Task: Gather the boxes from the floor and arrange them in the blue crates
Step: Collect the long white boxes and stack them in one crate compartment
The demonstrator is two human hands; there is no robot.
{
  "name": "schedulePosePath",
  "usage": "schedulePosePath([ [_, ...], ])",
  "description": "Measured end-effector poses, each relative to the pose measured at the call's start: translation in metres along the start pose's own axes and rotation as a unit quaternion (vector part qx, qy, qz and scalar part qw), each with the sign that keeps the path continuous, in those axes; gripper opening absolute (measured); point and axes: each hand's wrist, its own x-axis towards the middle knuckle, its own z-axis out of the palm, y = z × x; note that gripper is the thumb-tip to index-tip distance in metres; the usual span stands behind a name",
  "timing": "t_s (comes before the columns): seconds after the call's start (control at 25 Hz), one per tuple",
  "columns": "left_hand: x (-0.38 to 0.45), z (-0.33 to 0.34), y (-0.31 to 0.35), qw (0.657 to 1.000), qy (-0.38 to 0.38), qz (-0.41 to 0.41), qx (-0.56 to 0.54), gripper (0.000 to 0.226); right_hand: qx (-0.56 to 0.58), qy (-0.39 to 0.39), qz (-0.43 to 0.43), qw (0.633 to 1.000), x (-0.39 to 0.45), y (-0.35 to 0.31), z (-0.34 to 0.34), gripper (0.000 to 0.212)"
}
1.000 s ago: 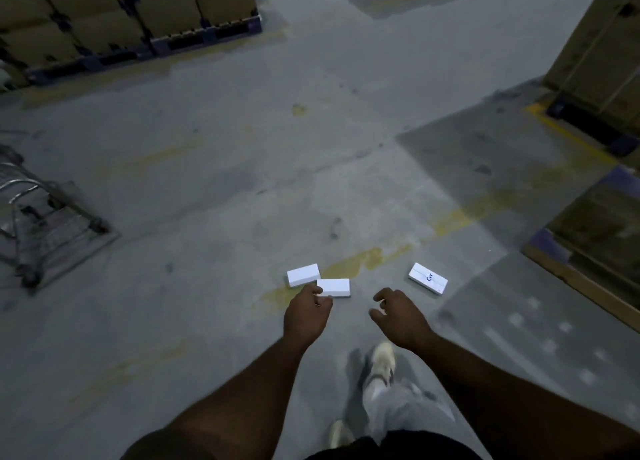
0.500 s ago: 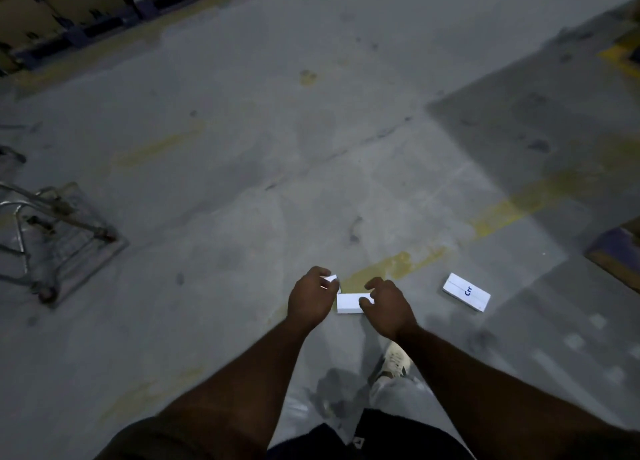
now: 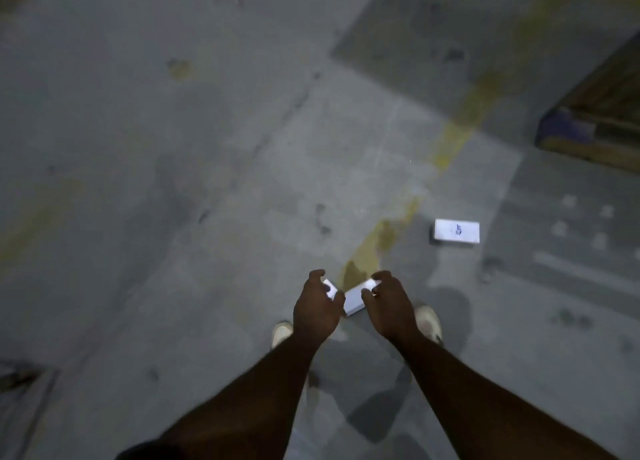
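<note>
Two white boxes in hand, a third on the floor

The left hand curls its grip around a small white box, most of it hidden behind the fingers. The right hand grasps a second white box, tilted, its fingers clamped over the far end. The two boxes nearly touch at the corners. Taking the worn yellow floor stripe as landmark, both hands sit at its near end; a third box marked "5" lies flat on the concrete floor just right of it. A wooden pallet stands well beyond the stripe to the right. Two pale shoes show beneath the hands.
</note>
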Motion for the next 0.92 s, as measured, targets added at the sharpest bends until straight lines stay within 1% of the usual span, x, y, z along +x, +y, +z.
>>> schedulePosePath([
  [0.12,0.048,0.031,-0.026,0.999,-0.028,0.035,0.029,0.063,0.043,0.05,0.079,0.995,0.021,0.022,0.05,0.043],
  [0.24,0.111,0.095,-0.069,0.997,-0.059,0.046,0.037,0.065,0.052,0.082,0.108,0.989,0.073,0.075,0.112,0.042],
  [0.32,0.147,0.138,-0.103,0.997,-0.054,0.039,0.042,0.068,0.061,0.082,0.126,0.987,0.114,0.114,0.148,0.043],
  [0.44,0.204,0.219,-0.17,0.994,-0.057,0.028,0.086,0.076,0.064,0.064,0.153,0.984,0.18,0.186,0.212,0.045],
  [0.52,0.236,0.254,-0.206,0.991,-0.066,0.016,0.115,0.082,0.065,0.058,0.167,0.982,0.211,0.22,0.245,0.05],
  [0.6,0.259,0.281,-0.235,0.986,-0.056,0.011,0.16,0.086,0.058,0.062,0.189,0.978,0.235,0.248,0.273,0.06],
  [0.68,0.281,0.299,-0.259,0.976,-0.028,0.004,0.218,0.09,0.063,0.081,0.236,0.966,0.258,0.265,0.294,0.077],
  [0.8,0.308,0.317,-0.288,0.961,-0.024,-0.029,0.273,0.098,0.09,0.097,0.343,0.93,0.29,0.279,0.321,0.108],
  [0.92,0.325,0.326,-0.308,0.949,-0.023,-0.031,0.313,0.101,0.102,0.121,0.395,0.905,0.313,0.284,0.349,0.125],
])
